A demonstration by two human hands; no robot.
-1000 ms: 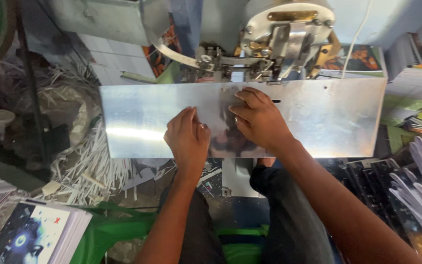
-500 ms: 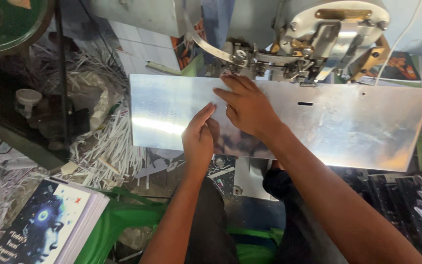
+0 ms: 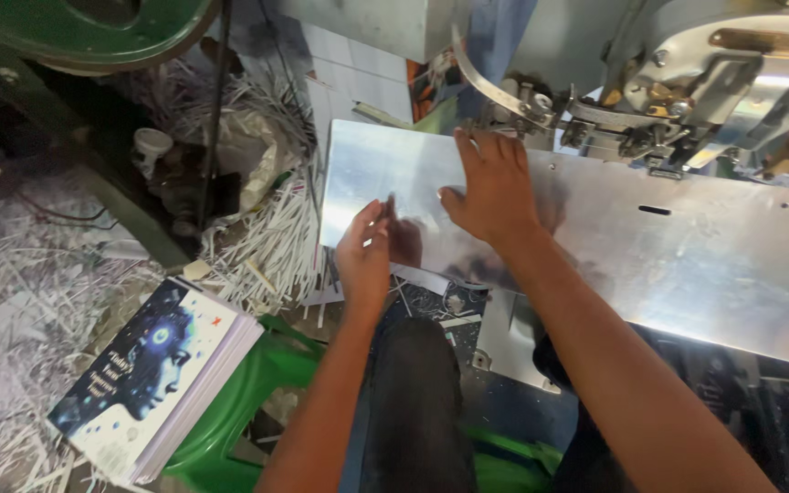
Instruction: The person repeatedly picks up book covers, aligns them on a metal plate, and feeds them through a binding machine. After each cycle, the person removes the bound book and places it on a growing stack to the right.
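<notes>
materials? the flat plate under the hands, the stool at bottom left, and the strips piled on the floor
Plate: looks like bare sheet metal, brushed and shiny; it mirrors the right hand and left hand.
Stool: probably moulded plastic, glossy green with rounded edges.
Strips: paper trimmings by the look, thin, white, matte, curling.

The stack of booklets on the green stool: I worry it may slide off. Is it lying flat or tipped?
Flat: the stack of booklets lies cover-up on the green stool, one end overhanging its edge.
</notes>
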